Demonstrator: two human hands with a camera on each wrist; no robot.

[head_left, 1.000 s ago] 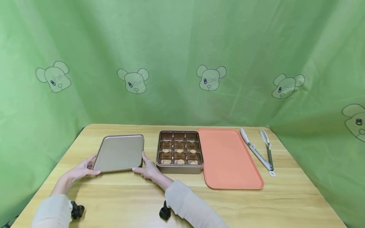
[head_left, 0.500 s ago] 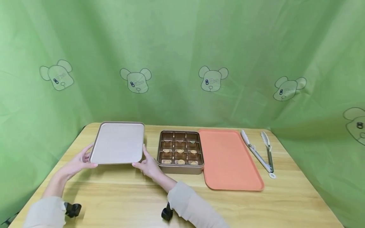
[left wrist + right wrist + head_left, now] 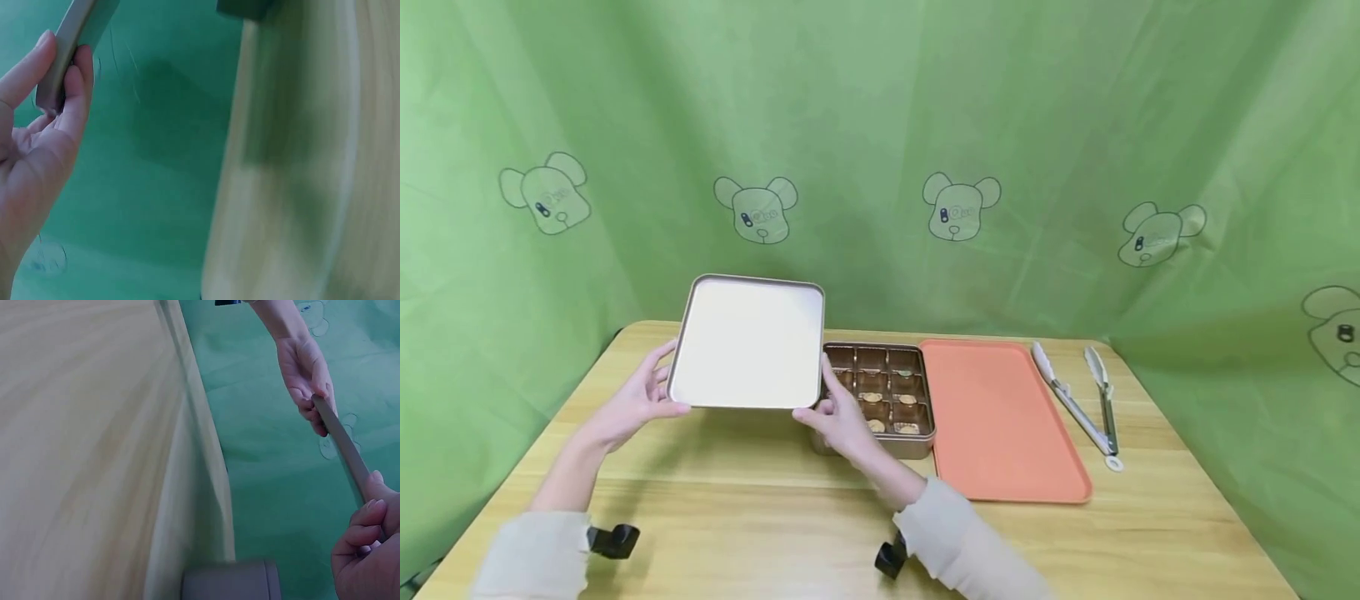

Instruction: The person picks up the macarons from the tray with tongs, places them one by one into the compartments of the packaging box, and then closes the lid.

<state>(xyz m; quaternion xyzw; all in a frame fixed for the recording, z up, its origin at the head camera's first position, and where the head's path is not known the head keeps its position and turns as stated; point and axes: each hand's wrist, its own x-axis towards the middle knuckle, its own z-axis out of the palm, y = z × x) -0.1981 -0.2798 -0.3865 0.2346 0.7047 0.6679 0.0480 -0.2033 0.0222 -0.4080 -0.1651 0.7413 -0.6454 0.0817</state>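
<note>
Both hands hold a square metal tin lid (image 3: pixel 747 343) up off the table, tilted so its flat face shows brightly. My left hand (image 3: pixel 638 402) grips the lid's near left corner, thumb on the front edge. At the near right corner my right hand (image 3: pixel 844 423) pinches the rim. The left wrist view shows the lid's side (image 3: pixel 70 47) between thumb and fingers. In the right wrist view the lid (image 3: pixel 345 445) appears edge-on between the hands. Below and right of it stands an uncovered tin box (image 3: pixel 917 448) with a brown divided insert; round cookies (image 3: pixel 907 400) lie in several compartments. The lid and right hand hide its left part.
A coral tray (image 3: pixel 1003 417) lies flat against the right side of the tin box. Metal tongs (image 3: pixel 1082 408) with pale tips rest farther right, spread apart. A green curtain (image 3: pixel 880 150) hangs behind the wooden table (image 3: pixel 760 517).
Both hands have raised the lid from near the table, tilted it up, and carried it rightward until it overlaps the tin box's left edge in view. Tray and tongs have stayed put.
</note>
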